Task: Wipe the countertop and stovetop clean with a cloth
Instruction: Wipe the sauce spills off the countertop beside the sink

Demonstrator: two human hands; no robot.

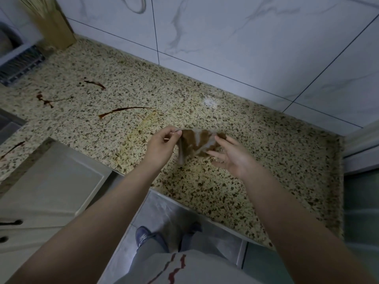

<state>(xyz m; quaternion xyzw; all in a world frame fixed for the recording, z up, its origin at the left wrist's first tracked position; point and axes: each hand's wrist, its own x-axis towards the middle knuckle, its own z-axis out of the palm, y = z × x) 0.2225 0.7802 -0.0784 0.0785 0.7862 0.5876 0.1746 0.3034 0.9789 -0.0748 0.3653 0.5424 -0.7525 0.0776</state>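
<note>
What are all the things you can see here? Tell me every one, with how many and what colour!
cloth: one, white with big brown stains, held above the countertop between both hands
countertop: one, speckled beige and brown stone, running along the wall
sauce streaks: several, dark reddish brown, on the left part of the countertop
yellowish smear: one, pale yellow, just left of the cloth
wall tiles: several, white marble look, behind the countertop
holder of sticks: one, tan, back left corner
cabinet door: one, cream, lower left
shoes: two, blue, on the grey floor
left hand: one, pinches the cloth's left edge
right hand: one, fingers spread, touching the cloth's right side
</note>
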